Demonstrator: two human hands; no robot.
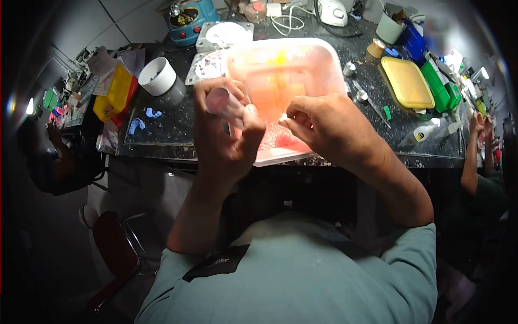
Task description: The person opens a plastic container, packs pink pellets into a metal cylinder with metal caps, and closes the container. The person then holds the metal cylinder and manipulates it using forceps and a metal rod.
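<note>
My left hand (pixel 229 127) is closed around a pinkish, see-through cylinder (pixel 218 101), one round end of which points up toward me. What kind of thing it is I cannot make out. Opposite it, my right hand (pixel 337 124) pinches a small white piece (pixel 283 120) between thumb and fingertips. Both hands are over the near part of a white plastic tub (pixel 341 59), apart from each other. Inside the tub, pink-orange grainy material (pixel 275 137) shows between the hands under bright light.
A white cup (pixel 157 76) and blue putty-like pieces (pixel 137 126) lie left. On the right are metal pieces (pixel 361 96), a yellow tray lid (pixel 407 83), a green bin (pixel 440 86) and a small bottle (pixel 423 132). A blue device (pixel 191 21) stands behind. Other people sit at both sides.
</note>
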